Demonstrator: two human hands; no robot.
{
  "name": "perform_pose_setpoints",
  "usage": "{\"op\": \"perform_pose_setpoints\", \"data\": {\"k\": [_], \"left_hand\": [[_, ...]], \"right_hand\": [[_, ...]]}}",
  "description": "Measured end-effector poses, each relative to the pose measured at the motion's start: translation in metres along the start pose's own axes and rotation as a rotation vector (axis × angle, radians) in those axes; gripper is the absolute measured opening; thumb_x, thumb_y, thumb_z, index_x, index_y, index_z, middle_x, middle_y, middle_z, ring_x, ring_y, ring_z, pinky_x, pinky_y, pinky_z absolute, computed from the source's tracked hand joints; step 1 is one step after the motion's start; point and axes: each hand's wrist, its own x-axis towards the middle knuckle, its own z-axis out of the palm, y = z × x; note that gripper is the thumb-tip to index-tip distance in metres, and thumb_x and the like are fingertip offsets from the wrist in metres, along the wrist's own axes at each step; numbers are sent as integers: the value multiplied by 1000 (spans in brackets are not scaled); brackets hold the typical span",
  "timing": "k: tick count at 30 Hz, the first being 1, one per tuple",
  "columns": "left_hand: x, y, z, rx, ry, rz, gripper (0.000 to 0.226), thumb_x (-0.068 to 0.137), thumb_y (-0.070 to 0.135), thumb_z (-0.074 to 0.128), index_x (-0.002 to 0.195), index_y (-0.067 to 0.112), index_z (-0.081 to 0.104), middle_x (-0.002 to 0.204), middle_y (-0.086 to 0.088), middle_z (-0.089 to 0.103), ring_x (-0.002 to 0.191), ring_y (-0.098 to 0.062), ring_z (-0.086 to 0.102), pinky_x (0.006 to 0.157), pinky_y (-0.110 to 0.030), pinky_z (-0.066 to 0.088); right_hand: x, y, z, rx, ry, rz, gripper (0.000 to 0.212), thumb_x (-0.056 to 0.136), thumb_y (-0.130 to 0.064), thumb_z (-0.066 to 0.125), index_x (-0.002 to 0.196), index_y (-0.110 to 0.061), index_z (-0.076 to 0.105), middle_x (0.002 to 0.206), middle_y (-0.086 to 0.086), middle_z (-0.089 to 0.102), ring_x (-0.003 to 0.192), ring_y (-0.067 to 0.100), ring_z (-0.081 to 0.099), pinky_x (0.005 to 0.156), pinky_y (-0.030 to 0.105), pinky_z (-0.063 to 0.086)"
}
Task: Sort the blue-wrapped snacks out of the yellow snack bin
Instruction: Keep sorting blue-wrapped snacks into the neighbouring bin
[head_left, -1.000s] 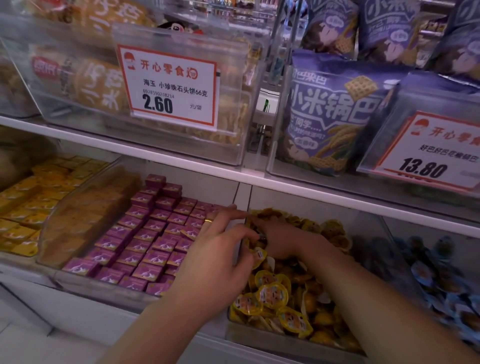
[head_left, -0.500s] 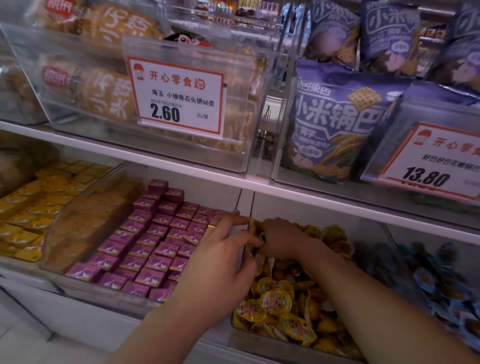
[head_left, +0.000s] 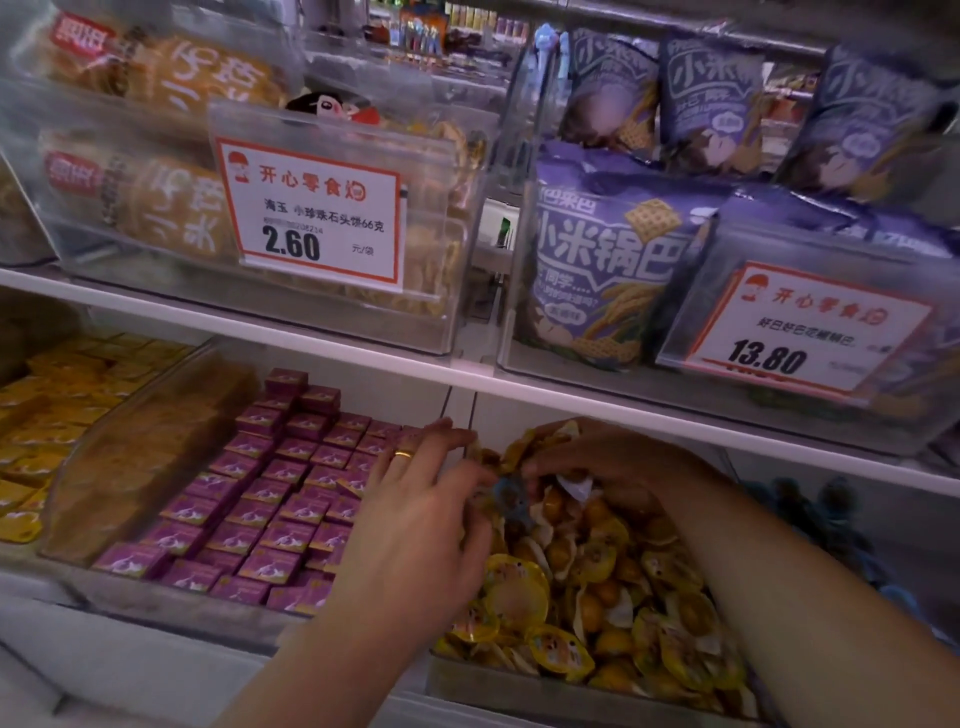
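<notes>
Pinching a blue snack (head_left: 508, 493), left hand (head_left: 415, 525) is lifting; right hand (head_left: 613, 467) is digging, grip unclear, possibly spilling yellow snacks (head_left: 587, 613).

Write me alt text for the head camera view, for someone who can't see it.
Two bare hands dig in a clear bin of yellow-wrapped snacks on a shop shelf; a small blue-wrapped snack shows between the left hand and the right hand. Purple boxes fill the bin to the left.
</notes>
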Motion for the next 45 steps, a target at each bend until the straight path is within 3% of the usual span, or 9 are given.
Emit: {"op": "perform_pose_setpoints", "data": {"k": [4, 8, 14, 16, 22, 24, 27, 31, 45], "left_hand": [[-8, 34, 13, -131, 4, 150, 27, 85, 25, 54, 110, 31, 61, 123, 13, 54, 106, -11, 58, 89, -30, 49], [-19, 51, 38, -385, -135, -22, 32, 83, 33, 50, 113, 34, 63, 116, 22, 54, 99, 3, 59, 84, -18, 50], [-11, 51, 52, -552, -158, -222, 51, 74, 64, 63, 121, 52, 47, 117, 25, 57, 99, 7, 60, 82, -18, 51], [-9, 55, 50, -475, -183, -122, 61, 68, 76, 62, 122, 57, 44, 119, 31, 51, 105, 13, 54, 83, -4, 42], [-14, 56, 48, -378, -264, -103, 58, 67, 68, 66, 119, 55, 43, 107, 33, 56, 96, 10, 56, 74, -3, 40], [-16, 55, 43, -282, -235, -73, 48, 72, 68, 60, 113, 47, 48, 100, 27, 59, 90, 3, 56, 70, -14, 44], [-19, 51, 35, -209, -230, -65, 27, 81, 49, 63, 102, 41, 48, 98, 19, 60, 88, -4, 58, 70, -25, 49], [-28, 50, 33, -307, -328, -191, 21, 82, 43, 66, 86, 47, 46, 79, 24, 57, 75, 1, 56, 56, -8, 37], [-19, 46, 25, -579, -448, -449, 17, 84, 15, 57, 82, 32, 57, 80, 16, 61, 77, -9, 60, 64, -19, 45]], "right_hand": [[-23, -4, -2, -92, 15, -26, 37, 89, -18, 71, 108, 13, 64, 85, 33, 67, 72, 29, 62, 72, 30, 50], [-55, 5, -13, -619, 335, -10, 49, 69, -44, 86, 113, -33, 68, 114, -3, 68, 103, 15, 64, 93, 34, 54], [-92, 22, 15, 118, 361, 36, 45, 89, -47, 67, 70, -7, 69, 53, 15, 50, 38, 18, 43, 39, 20, 36], [-92, 27, 36, 367, 436, 36, 42, 95, -26, 63, 55, -11, 68, 57, 14, 57, 51, 23, 53, 48, 22, 41], [-103, 32, 62, 907, 233, 16, 30, 99, -18, 52, 105, 2, 73, 107, 20, 74, 94, 28, 73, 74, 38, 58], [-109, 35, 63, 740, 265, 4, 27, 97, -15, 53, 102, -5, 77, 104, 17, 75, 93, 26, 73, 70, 36, 59], [-115, 45, 47, -190, 592, -93, 24, 92, -11, 61, 100, -29, 74, 88, -7, 76, 77, 12, 71, 67, 23, 57], [-101, 37, 21, -901, 468, -51, 22, 86, -33, 56, 99, -38, 72, 98, -21, 68, 95, 5, 61, 85, 25, 52], [44, 37, 32, -973, 179, -187, 27, 87, -20, 60, 111, -29, 70, 116, 2, 69, 105, 27, 63, 88, 33, 51]]}}
